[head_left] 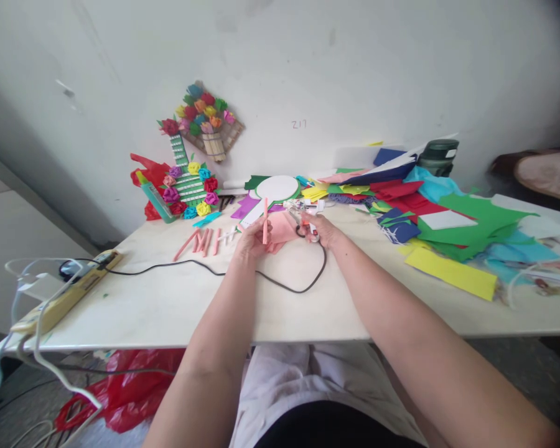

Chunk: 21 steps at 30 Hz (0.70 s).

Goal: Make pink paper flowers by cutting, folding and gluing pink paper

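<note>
My left hand [252,241] is closed around a rolled pink paper stick [264,219], held upright over the white table [168,305]. My right hand [318,229] grips a glue gun [303,211] just to the right of the stick, its nozzle pointing left toward it. The gun's black cord [289,287] loops across the table toward a power strip [68,292] at the left. A pink paper sheet [284,229] lies between my hands. Several finished pink rolls [200,241] lie to the left.
Paper-flower crafts [191,183] and a flower bouquet piece [208,121] lean on the wall. A white disc [277,188] sits behind the hands. Coloured paper sheets [452,230] cover the table's right side. A red plastic bag [121,392] and white cables lie under the table at left.
</note>
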### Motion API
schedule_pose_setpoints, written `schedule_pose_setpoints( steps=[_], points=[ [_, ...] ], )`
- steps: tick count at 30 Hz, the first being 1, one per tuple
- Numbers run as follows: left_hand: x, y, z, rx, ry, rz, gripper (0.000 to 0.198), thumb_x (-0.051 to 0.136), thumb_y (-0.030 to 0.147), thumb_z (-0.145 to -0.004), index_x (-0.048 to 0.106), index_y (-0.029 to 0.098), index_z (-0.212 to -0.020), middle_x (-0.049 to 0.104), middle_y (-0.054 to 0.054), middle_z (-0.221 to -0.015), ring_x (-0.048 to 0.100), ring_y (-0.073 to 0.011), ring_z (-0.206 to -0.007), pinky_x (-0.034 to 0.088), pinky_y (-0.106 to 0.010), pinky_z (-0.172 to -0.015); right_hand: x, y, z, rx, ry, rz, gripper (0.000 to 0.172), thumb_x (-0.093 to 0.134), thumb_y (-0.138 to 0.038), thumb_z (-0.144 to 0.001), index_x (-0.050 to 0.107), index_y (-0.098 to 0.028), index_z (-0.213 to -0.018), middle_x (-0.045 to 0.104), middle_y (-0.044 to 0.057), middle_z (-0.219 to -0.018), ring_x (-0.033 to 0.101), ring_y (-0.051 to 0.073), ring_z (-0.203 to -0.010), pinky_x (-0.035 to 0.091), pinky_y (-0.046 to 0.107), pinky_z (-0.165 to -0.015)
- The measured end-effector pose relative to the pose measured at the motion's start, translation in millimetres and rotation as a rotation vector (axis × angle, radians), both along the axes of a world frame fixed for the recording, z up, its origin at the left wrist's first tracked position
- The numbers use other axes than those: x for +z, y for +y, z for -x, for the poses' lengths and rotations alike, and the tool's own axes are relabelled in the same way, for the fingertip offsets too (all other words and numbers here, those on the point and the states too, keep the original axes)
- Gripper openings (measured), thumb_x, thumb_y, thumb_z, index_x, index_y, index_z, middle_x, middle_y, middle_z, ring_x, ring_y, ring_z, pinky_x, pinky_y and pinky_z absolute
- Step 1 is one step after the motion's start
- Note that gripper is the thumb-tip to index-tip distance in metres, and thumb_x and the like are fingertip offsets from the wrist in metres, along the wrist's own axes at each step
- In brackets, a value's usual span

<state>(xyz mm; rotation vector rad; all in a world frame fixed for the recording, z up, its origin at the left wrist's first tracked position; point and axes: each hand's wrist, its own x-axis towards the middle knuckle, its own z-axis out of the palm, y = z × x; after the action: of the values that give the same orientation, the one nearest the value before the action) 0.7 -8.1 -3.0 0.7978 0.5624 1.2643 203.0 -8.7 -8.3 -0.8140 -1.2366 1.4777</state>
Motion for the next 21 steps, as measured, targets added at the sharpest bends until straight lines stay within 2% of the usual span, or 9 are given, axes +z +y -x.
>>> schedule_pose_setpoints(
  steps=[5,21],
  points=[
    [3.5,-4.1,-0.7,-0.029,-0.053,0.023,0.009,0.059,0.013,-0.073,0.057,0.014,-0.082,0.055,-0.001,-0.068,0.05,-0.006,-0.056,0.036,-0.013,-0.04,1.2,-1.5,-0.4,0.118,0.017,-0.008,0.04,0.061,-0.055,-0.068,0.052,-0.016,-0.064,0.055,-0.003,-0.047,0.029,0.003,-0.026,0.035,0.02,-0.031],
    [2.0,-5.1,-1.2,-0.104,-0.098,0.019,0.011,0.055,0.011,-0.074,0.057,0.013,-0.085,0.052,-0.003,-0.068,0.048,-0.0065,-0.058,0.034,-0.012,-0.04,3.0,-4.6,1.9,0.209,0.015,-0.027,0.043,0.061,-0.059,-0.067,0.05,-0.017,-0.063,0.053,-0.005,-0.046,0.028,0.003,-0.026,0.036,0.02,-0.033]
  ],
)
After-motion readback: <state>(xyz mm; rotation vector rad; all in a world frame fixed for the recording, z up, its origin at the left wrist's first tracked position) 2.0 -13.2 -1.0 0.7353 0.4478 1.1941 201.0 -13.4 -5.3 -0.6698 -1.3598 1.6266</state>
